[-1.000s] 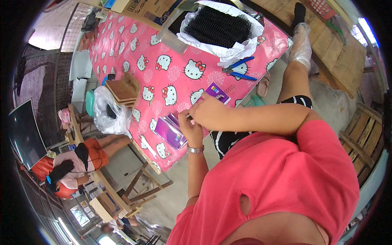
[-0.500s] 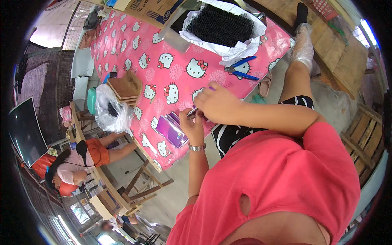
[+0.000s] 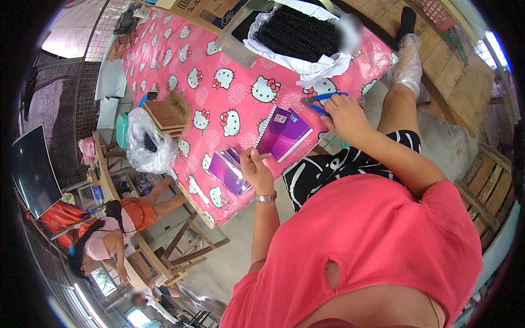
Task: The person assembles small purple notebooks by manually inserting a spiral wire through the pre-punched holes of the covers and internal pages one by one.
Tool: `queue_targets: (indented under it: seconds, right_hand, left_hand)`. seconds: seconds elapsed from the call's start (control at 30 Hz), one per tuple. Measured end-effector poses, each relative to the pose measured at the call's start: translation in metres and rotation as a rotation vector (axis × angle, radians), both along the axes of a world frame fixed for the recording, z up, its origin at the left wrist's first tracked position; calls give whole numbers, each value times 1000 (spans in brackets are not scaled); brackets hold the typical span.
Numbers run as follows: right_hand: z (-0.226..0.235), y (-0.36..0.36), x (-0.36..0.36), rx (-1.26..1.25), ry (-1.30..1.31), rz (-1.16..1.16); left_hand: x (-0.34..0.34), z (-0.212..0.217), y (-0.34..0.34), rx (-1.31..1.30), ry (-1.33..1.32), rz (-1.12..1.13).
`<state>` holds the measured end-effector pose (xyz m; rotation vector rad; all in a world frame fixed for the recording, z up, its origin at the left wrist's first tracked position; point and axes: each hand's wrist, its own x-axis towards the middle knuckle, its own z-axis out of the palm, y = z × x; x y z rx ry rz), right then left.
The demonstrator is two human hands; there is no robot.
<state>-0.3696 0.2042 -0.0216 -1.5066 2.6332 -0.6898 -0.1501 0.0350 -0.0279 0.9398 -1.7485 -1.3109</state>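
1. While the right hand (image 3: pixel 345 117) grasps the handles of the blue-handled pliers (image 3: pixel 328 95), the left hand (image 3: pixel 256 168) rests at a purple spiral notebook's (image 3: pixel 275 127) near corner, seemingly steadying it; whether those fingers pinch, one cannot tell.
2. This notebook, coil along its left edge, appears to overlap another purple notebook (image 3: pixel 299 134) to the right.
3. Farther left, stacked purple notebooks (image 3: pixel 227 174) lie on the pink tablecloth (image 3: pixel 169 101), probably for easy reach.
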Motion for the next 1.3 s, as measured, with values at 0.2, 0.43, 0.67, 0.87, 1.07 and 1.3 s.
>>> queue_targets:
  seconds: [0.2, 0.43, 0.67, 0.87, 1.07, 1.3]
  right_hand:
    - [21, -16, 43, -563, -517, 236]
    - [20, -15, 68, -440, -1041, 333]
    - [34, -31, 76, -307, -529, 473]
    - [43, -32, 77, -292, -287, 418]
    - [46, -31, 72, -138, -467, 460]
    - [30, -27, 61, -129, -1680, 370]
  left_hand:
    - [-1, 2, 4, -27, -39, 7]
    - [6, 5, 3, 37, 12, -18]
    - [12, -6, 2, 59, 65, -17]
    - [10, -6, 5, 40, 59, 34]
    - [8, -4, 9, 46, 14, 82]
    - [14, 25, -1, -170, -40, 58]
